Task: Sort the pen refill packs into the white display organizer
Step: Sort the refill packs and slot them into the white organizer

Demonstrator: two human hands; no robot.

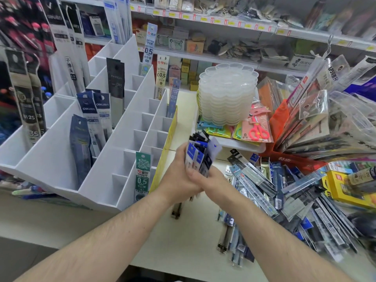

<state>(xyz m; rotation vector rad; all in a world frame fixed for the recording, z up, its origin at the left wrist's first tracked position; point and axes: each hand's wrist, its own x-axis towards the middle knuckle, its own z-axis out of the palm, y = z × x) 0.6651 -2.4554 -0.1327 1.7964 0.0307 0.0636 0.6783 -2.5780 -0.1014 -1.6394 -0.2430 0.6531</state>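
Both hands grip one upright bundle of pen refill packs (200, 152) with blue, black and white tops, just right of the white display organizer (130, 123). My left hand (177, 176) wraps the bundle from the left. My right hand (205, 179) closes round its lower part from the right. Several organizer slots hold packs: a green 0.5 pack (142, 176) at the front, dark blue deli packs (95, 117) in the middle, a black pack (115, 86) behind them. A big loose pile of refill packs (284, 200) lies on the counter to the right.
A stack of clear flower-shaped trays (226, 94) stands behind the bundle, with packaged scissors (257, 132) beside it. An orange bin (284, 127) of packaged goods fans out at the right. A yellow box (343, 190) sits far right. Store shelves (223, 23) run along the back.
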